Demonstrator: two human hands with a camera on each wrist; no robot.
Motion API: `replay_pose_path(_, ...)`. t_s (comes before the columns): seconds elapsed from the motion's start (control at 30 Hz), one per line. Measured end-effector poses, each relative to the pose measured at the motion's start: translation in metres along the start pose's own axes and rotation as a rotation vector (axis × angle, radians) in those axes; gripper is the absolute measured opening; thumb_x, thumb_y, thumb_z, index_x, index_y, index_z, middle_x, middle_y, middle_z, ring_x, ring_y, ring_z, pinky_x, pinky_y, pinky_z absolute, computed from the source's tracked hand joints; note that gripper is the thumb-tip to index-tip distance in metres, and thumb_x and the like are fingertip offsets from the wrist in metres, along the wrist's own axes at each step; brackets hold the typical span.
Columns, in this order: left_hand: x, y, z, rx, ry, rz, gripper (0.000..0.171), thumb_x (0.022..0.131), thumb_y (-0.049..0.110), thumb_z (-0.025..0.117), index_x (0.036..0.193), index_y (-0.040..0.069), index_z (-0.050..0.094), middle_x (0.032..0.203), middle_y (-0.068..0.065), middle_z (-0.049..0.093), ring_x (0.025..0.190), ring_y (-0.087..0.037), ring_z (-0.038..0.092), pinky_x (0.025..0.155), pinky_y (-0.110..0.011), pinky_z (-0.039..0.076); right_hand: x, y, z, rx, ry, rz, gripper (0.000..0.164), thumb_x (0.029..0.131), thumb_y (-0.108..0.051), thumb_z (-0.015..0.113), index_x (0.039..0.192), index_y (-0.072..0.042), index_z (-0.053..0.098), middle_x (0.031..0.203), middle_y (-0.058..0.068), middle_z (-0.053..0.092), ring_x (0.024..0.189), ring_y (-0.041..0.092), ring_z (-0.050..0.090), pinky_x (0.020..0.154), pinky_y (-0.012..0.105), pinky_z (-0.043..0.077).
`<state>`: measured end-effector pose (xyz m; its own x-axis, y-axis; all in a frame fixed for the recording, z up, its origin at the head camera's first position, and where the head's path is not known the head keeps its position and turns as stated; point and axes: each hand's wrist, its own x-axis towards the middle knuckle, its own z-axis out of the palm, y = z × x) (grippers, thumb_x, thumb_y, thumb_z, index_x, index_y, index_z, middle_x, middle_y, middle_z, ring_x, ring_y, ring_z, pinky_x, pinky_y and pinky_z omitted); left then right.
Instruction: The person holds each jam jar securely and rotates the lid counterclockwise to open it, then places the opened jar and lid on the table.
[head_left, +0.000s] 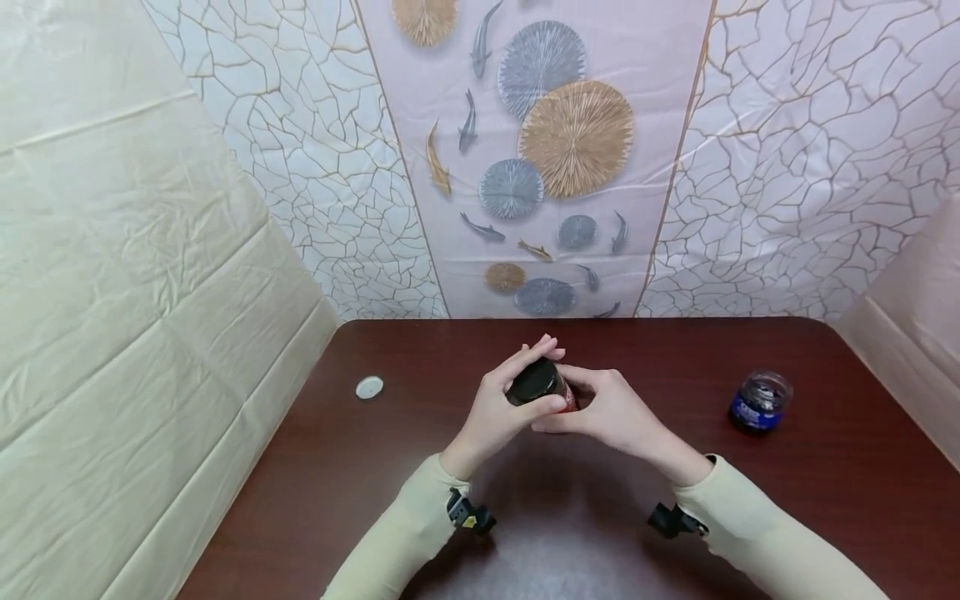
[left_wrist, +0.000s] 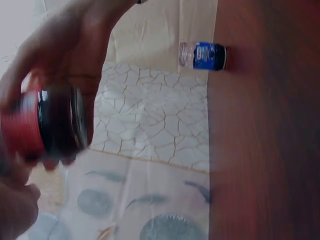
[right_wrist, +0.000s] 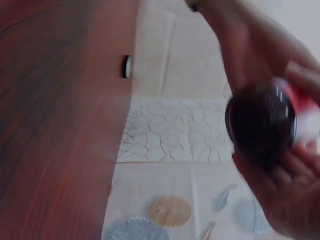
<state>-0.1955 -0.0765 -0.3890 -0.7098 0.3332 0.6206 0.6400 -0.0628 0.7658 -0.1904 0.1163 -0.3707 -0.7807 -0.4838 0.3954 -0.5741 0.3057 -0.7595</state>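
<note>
Both hands hold a dark glass jar (head_left: 567, 398) with a red label, tilted, above the middle of the table. Its dark round top (head_left: 534, 380) faces up and toward the person. My left hand (head_left: 506, 404) curls around this upper end, thumb on the near side and fingers on the far side. From the right, my right hand (head_left: 615, 408) grips the lower body, partly covering the label. The left wrist view shows the jar (left_wrist: 57, 122) blurred, its glossy dark end pointing toward the table. In the right wrist view, that dark end (right_wrist: 255, 122) hangs apart from the tabletop.
An open glass jar (head_left: 761, 402) with a blue label and dark contents stands at the right of the brown table (head_left: 337, 500). A small white round lid (head_left: 369, 387) lies at the far left. Patterned cloth (head_left: 555, 250) hangs behind the table's back edge.
</note>
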Motion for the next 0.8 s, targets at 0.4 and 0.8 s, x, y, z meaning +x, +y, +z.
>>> replay_pose_path(0.4, -0.002, 0.015, -0.015, -0.024, -0.344, 0.195, 0.072, 0.088, 0.032, 0.080, 0.143, -0.005, 0.051, 0.150, -0.018, 0.048, 0.146, -0.032, 0.035, 0.122, -0.053, 0.011, 0.001, -0.003, -0.015, 0.265, -0.398, -0.089, 0.038, 0.082, -0.014, 0.085, 0.117, -0.014, 0.071, 0.107, 0.002, 0.073, 0.091, 0.015, 0.067, 0.078, 0.031, 0.057)
replay_pose_path(0.8, -0.003, 0.011, -0.010, 0.006, -0.228, 0.204, 0.059, 0.083, 0.004, 0.079, 0.137, -0.005, 0.057, 0.136, -0.018, 0.061, 0.143, -0.032, 0.039, 0.123, -0.051, 0.008, -0.003, -0.007, -0.010, 0.166, -0.274, -0.003, 0.046, 0.077, -0.026, 0.090, 0.120, -0.019, 0.072, 0.110, -0.007, 0.073, 0.093, 0.014, 0.067, 0.080, 0.034, 0.058)
